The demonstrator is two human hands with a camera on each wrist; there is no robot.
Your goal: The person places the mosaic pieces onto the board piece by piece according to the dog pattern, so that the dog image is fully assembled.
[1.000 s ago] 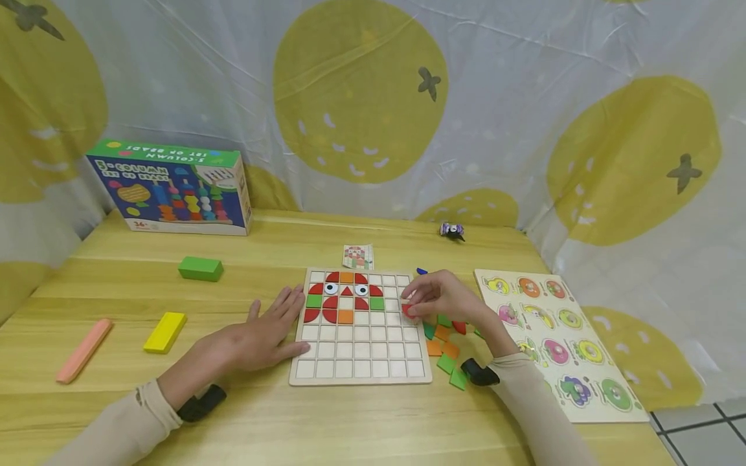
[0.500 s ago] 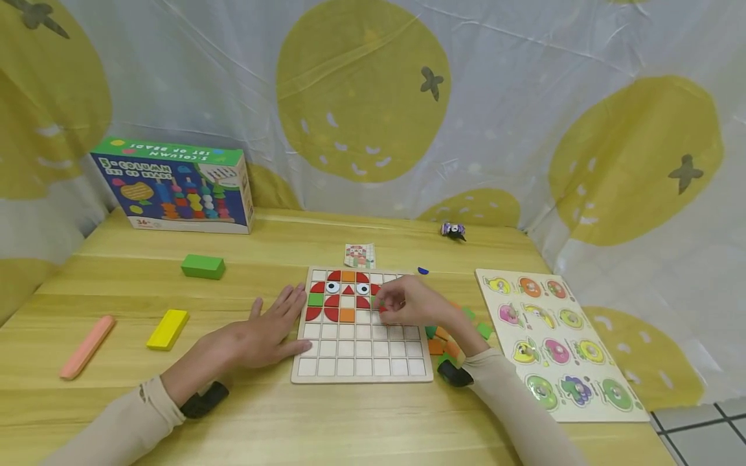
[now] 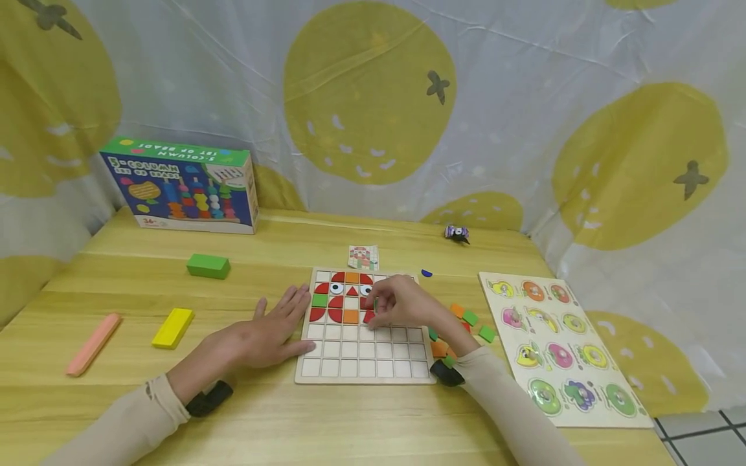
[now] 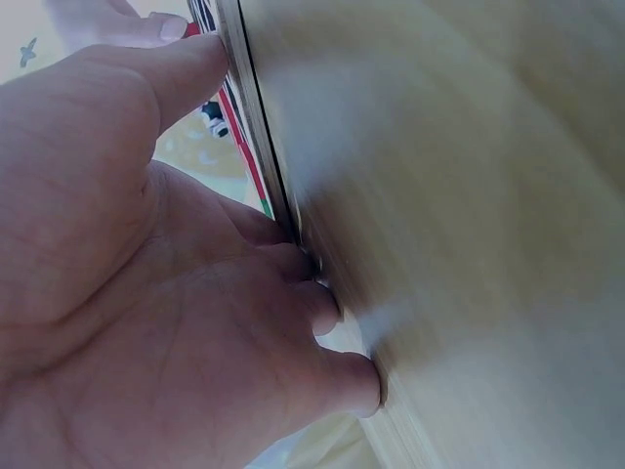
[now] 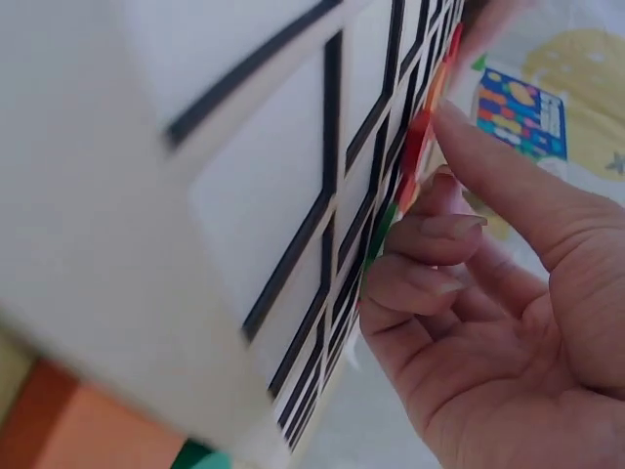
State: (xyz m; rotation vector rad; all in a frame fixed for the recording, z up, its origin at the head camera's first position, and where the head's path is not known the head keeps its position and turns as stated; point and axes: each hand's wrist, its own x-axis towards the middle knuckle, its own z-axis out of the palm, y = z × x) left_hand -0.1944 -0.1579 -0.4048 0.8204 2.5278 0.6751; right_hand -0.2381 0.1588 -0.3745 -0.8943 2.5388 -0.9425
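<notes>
A wooden grid board lies on the table, its upper cells filled with red, orange and green tiles and two eye tiles. My right hand is over the board, pinching a red tile at the cell right of the lower orange tile. In the right wrist view thumb and fingertips are at this red tile; its full shape is hidden. My left hand rests at the board's left edge, fingers extended. Its fingertips touch the board's side in the left wrist view.
Loose tiles lie right of the board, partly under my right wrist. A small pattern card is behind it. Farther right is a fruit puzzle board. On the left are a green block, a yellow block and a bead-set box.
My right hand has carried the red tile leftward from the board's right edge to the cell beside the lower orange tile. My left hand has stayed at the board's left edge.
</notes>
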